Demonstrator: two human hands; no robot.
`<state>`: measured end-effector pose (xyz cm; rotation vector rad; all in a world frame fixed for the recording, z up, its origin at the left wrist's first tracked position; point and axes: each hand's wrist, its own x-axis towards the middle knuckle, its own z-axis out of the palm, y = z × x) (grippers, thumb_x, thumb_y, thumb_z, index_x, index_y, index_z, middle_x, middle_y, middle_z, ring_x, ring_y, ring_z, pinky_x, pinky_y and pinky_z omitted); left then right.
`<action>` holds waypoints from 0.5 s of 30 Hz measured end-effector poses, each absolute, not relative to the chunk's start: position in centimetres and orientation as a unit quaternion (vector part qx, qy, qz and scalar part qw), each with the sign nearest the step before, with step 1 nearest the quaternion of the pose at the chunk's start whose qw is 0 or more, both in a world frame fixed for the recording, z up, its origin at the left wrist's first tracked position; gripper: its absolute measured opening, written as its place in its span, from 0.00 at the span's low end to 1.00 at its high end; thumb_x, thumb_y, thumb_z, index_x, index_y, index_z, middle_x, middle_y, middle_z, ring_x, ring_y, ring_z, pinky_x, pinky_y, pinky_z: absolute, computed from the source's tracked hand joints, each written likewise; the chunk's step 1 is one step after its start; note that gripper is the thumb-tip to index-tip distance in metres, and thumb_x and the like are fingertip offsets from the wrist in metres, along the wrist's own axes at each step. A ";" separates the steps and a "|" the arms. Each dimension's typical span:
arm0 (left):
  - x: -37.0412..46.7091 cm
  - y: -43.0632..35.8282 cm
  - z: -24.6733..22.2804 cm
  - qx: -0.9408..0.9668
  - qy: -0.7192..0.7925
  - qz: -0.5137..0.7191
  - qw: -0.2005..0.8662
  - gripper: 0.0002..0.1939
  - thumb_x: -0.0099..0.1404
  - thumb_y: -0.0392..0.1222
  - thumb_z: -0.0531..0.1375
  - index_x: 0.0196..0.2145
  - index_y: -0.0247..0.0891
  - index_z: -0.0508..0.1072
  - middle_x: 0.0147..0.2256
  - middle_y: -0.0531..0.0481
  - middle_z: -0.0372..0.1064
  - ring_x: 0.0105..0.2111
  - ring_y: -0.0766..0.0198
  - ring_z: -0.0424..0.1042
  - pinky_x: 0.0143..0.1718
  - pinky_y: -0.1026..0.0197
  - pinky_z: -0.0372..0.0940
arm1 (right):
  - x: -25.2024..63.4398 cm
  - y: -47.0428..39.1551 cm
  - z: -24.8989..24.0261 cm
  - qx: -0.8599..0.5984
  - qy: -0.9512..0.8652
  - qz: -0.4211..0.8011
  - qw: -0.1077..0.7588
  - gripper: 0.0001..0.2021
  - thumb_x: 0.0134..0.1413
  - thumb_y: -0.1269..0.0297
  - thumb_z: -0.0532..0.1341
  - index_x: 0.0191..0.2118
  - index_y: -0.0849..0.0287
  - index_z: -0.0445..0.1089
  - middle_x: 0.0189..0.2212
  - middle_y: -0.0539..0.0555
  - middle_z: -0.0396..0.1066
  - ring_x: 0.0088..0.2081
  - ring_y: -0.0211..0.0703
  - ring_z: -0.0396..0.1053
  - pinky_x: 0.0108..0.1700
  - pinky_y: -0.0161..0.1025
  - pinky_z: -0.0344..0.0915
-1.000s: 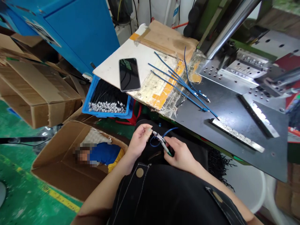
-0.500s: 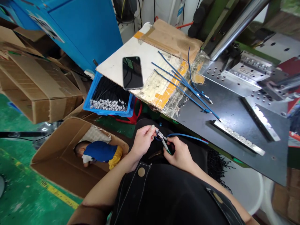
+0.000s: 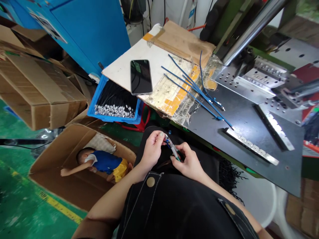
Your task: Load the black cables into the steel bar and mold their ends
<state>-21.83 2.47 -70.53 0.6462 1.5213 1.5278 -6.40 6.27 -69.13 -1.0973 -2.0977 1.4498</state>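
Observation:
Over my lap, my right hand (image 3: 190, 161) is closed around a small pair of pliers (image 3: 174, 151) with a green grip. Their metal jaws point up and left, towards my other hand. My left hand (image 3: 153, 146) pinches a blue cable (image 3: 167, 142) between thumb and fingertips, right at the plier tips. Most of that cable is hidden by the hands and the pliers. Several more blue cables (image 3: 196, 88) with metal ends lie across the cardboard and the dark metal plate, beyond my hands.
A phone (image 3: 141, 77) lies on the white board. Below stands a blue crate (image 3: 99, 114) of black cables. A person (image 3: 106, 161) lies inside a cardboard box (image 3: 56, 172) at left. Two metal bars (image 3: 251, 146) rest on the press table (image 3: 281, 176). At lower right is a white bucket (image 3: 259, 196).
The pliers have turned slightly in my right hand, and the blue cable stretching right from it no longer shows there. The person in the box has stretched an arm left.

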 end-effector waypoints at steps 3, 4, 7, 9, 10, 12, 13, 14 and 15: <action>-21.7 2.6 -70.8 0.260 0.620 0.620 0.404 0.14 0.66 0.51 0.55 0.32 0.38 0.68 0.28 0.54 0.64 0.28 0.68 0.65 0.32 0.66 0.63 | -6.5 6.1 -69.1 -0.362 -0.775 0.486 0.178 0.12 0.49 0.63 0.61 0.39 0.58 0.60 0.27 0.48 0.67 0.25 0.36 0.64 0.28 0.34 0.62; -21.7 2.7 -70.6 0.274 0.631 0.611 0.394 0.14 0.67 0.51 0.54 0.32 0.38 0.68 0.27 0.54 0.64 0.27 0.68 0.64 0.31 0.66 0.62 | -6.5 6.0 -69.0 -0.352 -0.791 0.468 0.179 0.13 0.49 0.62 0.61 0.40 0.58 0.60 0.27 0.48 0.66 0.24 0.36 0.64 0.28 0.34 0.62; -21.9 2.8 -69.6 0.326 0.673 0.562 0.353 0.14 0.69 0.48 0.50 0.31 0.39 0.67 0.26 0.55 0.63 0.26 0.68 0.64 0.31 0.66 0.60 | -6.5 5.9 -68.9 -0.332 -0.839 0.390 0.183 0.14 0.50 0.62 0.61 0.42 0.60 0.61 0.30 0.53 0.67 0.27 0.40 0.66 0.30 0.36 0.64; -21.9 2.9 -68.9 0.354 0.702 0.531 0.314 0.13 0.69 0.45 0.49 0.31 0.39 0.67 0.26 0.55 0.64 0.26 0.67 0.64 0.31 0.65 0.59 | -6.5 5.9 -69.0 -0.323 -0.862 0.345 0.184 0.15 0.50 0.63 0.61 0.43 0.61 0.61 0.32 0.55 0.68 0.30 0.43 0.68 0.32 0.39 0.66; -21.9 3.0 -68.7 0.362 0.713 0.522 0.296 0.13 0.69 0.44 0.48 0.31 0.39 0.67 0.26 0.55 0.64 0.27 0.67 0.64 0.31 0.65 0.59 | -6.5 5.9 -69.0 -0.319 -0.869 0.330 0.183 0.15 0.50 0.63 0.61 0.43 0.61 0.61 0.32 0.56 0.69 0.31 0.44 0.68 0.32 0.39 0.67; -21.7 3.1 -68.7 0.362 0.720 0.521 0.280 0.13 0.69 0.43 0.48 0.30 0.39 0.67 0.26 0.54 0.64 0.27 0.67 0.64 0.32 0.65 0.59 | -6.5 5.9 -69.2 -0.313 -0.877 0.316 0.182 0.15 0.50 0.63 0.61 0.43 0.61 0.61 0.32 0.56 0.69 0.32 0.45 0.69 0.33 0.40 0.67; -21.6 3.1 -68.9 0.352 0.714 0.530 0.291 0.13 0.69 0.44 0.49 0.30 0.39 0.67 0.26 0.54 0.63 0.26 0.68 0.64 0.31 0.65 0.59 | -6.5 5.9 -69.3 -0.311 -0.878 0.316 0.183 0.15 0.51 0.63 0.62 0.43 0.61 0.61 0.32 0.56 0.69 0.32 0.45 0.69 0.33 0.40 0.67; -21.5 3.2 -69.1 0.335 0.698 0.547 0.319 0.13 0.69 0.45 0.49 0.31 0.39 0.67 0.25 0.55 0.62 0.25 0.68 0.63 0.29 0.65 0.59 | -6.4 5.9 -69.4 -0.311 -0.875 0.322 0.183 0.15 0.51 0.63 0.62 0.43 0.61 0.61 0.32 0.56 0.69 0.31 0.45 0.69 0.33 0.40 0.67; -21.5 3.3 -69.3 0.307 0.670 0.571 0.362 0.12 0.68 0.47 0.50 0.31 0.39 0.67 0.23 0.56 0.60 0.22 0.69 0.62 0.26 0.65 0.58 | -6.2 6.0 -69.5 -0.311 -0.870 0.336 0.185 0.15 0.51 0.63 0.62 0.43 0.61 0.61 0.32 0.56 0.69 0.31 0.44 0.69 0.33 0.40 0.67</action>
